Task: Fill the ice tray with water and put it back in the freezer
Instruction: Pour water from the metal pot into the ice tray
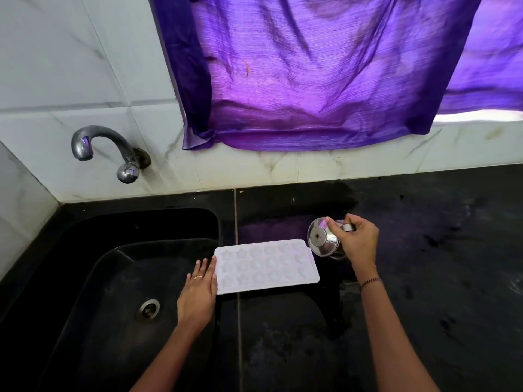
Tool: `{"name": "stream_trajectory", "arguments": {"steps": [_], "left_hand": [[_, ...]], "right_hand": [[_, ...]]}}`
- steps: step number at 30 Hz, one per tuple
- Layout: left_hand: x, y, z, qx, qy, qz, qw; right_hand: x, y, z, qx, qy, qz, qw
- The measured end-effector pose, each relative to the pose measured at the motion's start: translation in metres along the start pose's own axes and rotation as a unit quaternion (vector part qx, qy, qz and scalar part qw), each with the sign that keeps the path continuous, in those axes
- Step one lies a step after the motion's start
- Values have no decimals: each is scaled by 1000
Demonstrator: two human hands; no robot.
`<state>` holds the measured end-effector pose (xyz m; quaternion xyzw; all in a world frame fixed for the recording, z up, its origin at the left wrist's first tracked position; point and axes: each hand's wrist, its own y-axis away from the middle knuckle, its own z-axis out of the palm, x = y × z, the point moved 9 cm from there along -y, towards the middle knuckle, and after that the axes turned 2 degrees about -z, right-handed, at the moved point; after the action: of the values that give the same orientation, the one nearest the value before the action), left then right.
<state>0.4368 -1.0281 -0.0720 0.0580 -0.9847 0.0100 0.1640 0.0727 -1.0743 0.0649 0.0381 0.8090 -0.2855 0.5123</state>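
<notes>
The ice tray (266, 265) lies on the counter (424, 278) beside the sink (113, 278), the left hand (198, 292) flat, fingers straight, touching its left edge, the right hand (359, 241) gripping a tilted steel cup (322, 240) at its right end.

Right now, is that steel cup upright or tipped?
Tipped: the right hand holds the steel cup sideways, its round base showing.
</notes>
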Motion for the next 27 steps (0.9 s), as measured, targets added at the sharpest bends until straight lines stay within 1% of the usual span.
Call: {"name": "stream_trajectory", "arguments": {"steps": [11,15,22,27], "left_hand": [[2,0,-2,2,1,2,1000],[3,1,-2,-1,9,-1,1000],[2,2,-3,7,11,6,1000],[5,2,-6,6,15,-1,1000]], "right_hand": [[-8,2,1,-10,7,-35,999],[-5,3,1,-6,3,-25,1000],[7,0,0,16,-24,28,999],[6,2,9,6,-36,32,999]]}}
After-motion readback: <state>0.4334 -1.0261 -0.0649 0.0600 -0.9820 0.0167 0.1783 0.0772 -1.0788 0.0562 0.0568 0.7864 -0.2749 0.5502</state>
